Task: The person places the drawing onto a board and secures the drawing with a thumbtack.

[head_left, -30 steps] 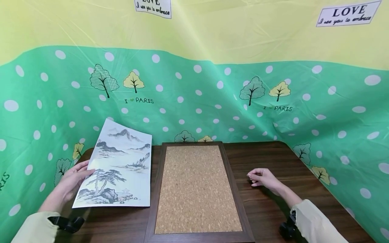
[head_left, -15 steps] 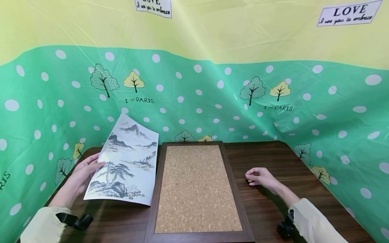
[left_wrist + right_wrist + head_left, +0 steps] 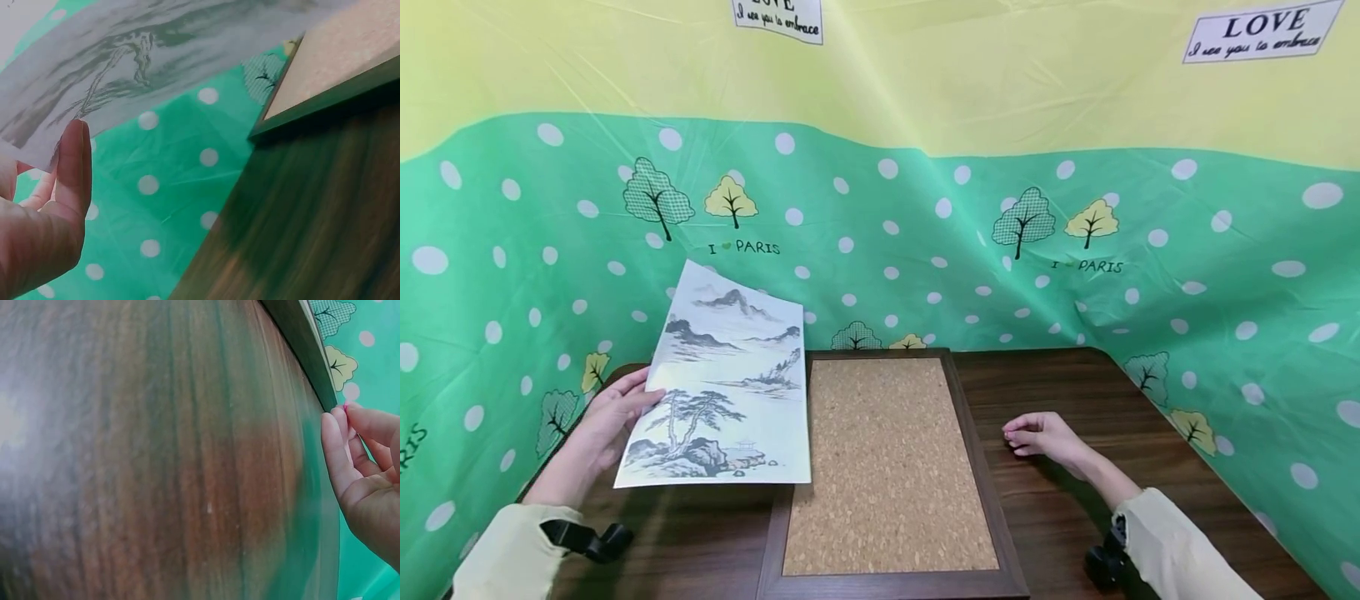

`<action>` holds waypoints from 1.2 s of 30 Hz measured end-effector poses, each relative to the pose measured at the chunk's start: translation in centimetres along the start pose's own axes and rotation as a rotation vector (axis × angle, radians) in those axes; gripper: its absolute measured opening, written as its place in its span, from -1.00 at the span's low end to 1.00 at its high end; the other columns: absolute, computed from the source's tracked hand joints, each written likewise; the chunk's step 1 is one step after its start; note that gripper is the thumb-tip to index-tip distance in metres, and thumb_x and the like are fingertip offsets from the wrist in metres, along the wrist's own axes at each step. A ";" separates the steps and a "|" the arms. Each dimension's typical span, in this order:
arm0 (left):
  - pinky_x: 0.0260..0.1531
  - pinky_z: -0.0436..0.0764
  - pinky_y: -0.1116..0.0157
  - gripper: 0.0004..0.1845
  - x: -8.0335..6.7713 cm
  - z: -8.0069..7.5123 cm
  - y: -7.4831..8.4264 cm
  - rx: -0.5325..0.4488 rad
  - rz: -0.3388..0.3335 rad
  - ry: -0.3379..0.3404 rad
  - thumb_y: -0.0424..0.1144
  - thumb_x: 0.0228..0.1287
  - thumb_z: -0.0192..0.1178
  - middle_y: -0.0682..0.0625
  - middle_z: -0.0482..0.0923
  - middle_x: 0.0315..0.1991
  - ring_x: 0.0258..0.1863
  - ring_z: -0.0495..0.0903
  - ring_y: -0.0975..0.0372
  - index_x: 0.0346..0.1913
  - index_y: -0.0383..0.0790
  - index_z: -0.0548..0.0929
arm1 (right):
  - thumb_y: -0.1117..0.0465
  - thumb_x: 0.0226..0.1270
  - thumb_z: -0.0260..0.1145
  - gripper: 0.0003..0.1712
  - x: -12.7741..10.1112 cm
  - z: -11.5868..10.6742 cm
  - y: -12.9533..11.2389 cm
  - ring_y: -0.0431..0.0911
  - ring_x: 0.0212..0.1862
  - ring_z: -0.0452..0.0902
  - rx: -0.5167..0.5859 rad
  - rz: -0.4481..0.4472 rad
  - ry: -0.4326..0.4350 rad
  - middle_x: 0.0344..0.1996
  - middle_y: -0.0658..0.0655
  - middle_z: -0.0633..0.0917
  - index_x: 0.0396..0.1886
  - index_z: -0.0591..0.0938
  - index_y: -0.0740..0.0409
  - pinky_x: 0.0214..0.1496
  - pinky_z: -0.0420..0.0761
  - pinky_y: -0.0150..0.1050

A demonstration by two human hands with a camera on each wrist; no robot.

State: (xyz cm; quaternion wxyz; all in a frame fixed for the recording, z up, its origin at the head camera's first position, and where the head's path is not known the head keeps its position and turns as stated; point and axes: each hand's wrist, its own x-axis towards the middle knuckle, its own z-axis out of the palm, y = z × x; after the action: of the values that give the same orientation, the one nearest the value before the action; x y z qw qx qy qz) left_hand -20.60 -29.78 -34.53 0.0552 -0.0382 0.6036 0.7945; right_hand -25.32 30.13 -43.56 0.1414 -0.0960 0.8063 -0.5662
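My left hand [image 3: 613, 417] pinches the left edge of a paper sheet [image 3: 722, 358] printed with an ink landscape of mountains and pines. The sheet is held up off the table, and in the head view its right edge overlaps the left frame of a cork board [image 3: 891, 475]. From behind, the left wrist view shows the sheet [image 3: 162, 62] bowed above my left fingers [image 3: 75, 162]. Right of the board, my right hand [image 3: 1048, 437] hovers over the table. Its thumb and fingertips pinch a tiny pink object [image 3: 345, 408], mostly hidden; its kind is too small to tell.
The dark wood table [image 3: 1037, 383] carries the brown-framed cork board, which lies flat in the middle. A green and yellow curtain [image 3: 880, 208] with dots and trees hangs behind and at both sides. Black wrist cameras [image 3: 591, 542] sit on both cuffs.
My left hand has carried the paper sheet rightward and slightly up, so it now overlaps the board's left side. The right hand has shifted slightly left.
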 end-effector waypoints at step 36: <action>-0.41 0.58 0.34 -0.52 2.6 17.2 -12.9 0.091 -0.046 0.018 -0.56 0.06 0.13 -0.19 0.56 -0.13 -0.39 0.59 0.24 0.10 -0.50 0.34 | 0.27 0.25 0.21 -0.60 0.9 1.4 -2.0 0.04 -0.20 0.58 -0.096 -0.082 -0.023 -0.19 0.44 0.59 -0.12 0.49 0.61 -0.20 0.61 -0.17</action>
State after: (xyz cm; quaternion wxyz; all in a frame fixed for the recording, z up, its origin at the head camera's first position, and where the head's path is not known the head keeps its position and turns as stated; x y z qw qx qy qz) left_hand -21.31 -9.67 -42.52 0.0698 -0.0565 0.6384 0.7644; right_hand -25.72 27.92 -42.27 0.1227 -0.1422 0.8262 -0.5311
